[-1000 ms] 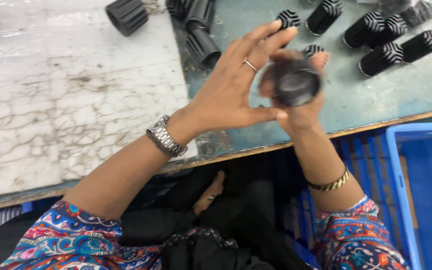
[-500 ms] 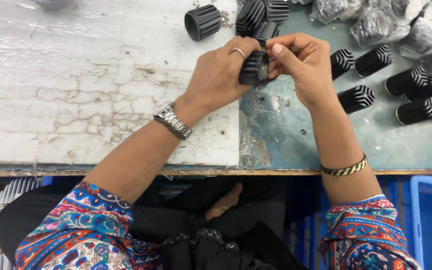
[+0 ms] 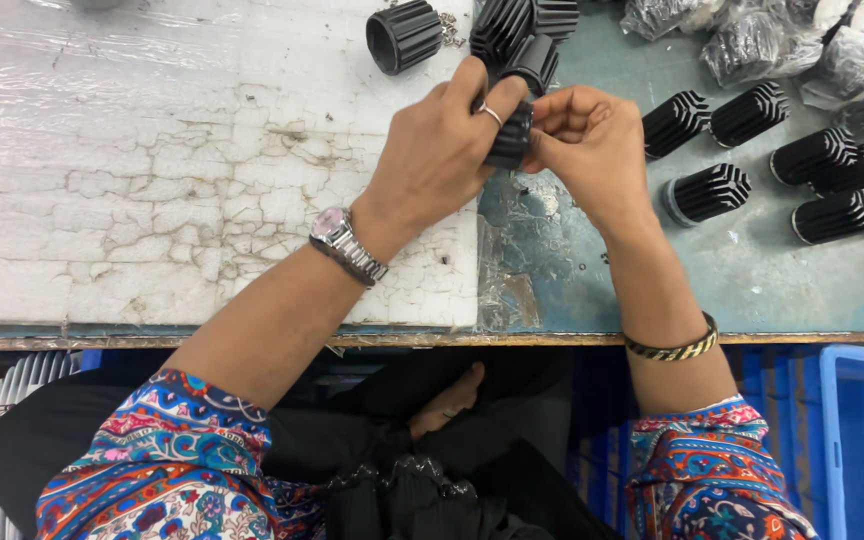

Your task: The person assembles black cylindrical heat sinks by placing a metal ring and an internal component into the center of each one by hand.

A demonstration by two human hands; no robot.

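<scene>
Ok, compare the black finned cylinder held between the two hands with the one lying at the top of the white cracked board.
The held cylinder is up between the left hand and right hand, largely hidden by fingers; the lying cylinder rests alone on the white board, untouched. The lying cylinder shows its hollow open end facing left; the held one's ends cannot be seen. Both are black with ribbed sides.

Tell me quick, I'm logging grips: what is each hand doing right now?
Left hand: closed on the black finned cylinder.
Right hand: closed, fingers pinching the same cylinder's other side.
</scene>
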